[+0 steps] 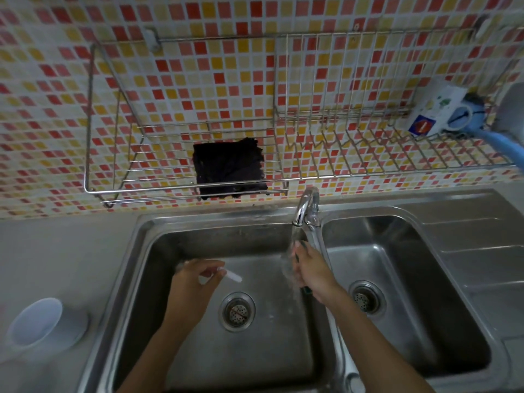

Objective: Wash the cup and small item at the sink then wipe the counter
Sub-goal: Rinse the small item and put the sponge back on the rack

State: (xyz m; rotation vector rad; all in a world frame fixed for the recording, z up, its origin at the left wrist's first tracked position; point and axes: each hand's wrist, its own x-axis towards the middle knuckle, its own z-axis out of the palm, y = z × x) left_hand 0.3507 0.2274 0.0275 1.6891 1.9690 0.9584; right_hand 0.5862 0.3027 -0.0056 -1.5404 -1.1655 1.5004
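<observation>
My left hand (194, 282) is over the left basin of the steel sink (141, 251), pinching a small white stick-like item (231, 275) between thumb and fingers. My right hand (313, 272) is under the running water from the tap (304, 207), closed around a dark green-edged object (307, 291) that is mostly hidden by the fingers and the stream. A white cup (37, 324) lies tipped on its side on the grey counter (62, 251) left of the sink, apart from both hands.
A wire dish rack (184, 188) hangs on the mosaic tile wall above the sink, with a dark cloth (229, 168) in it. At its right end sit a white carton (433, 109) and a blue-handled brush (493, 137). The right basin and drainboard (482, 251) lie to the right.
</observation>
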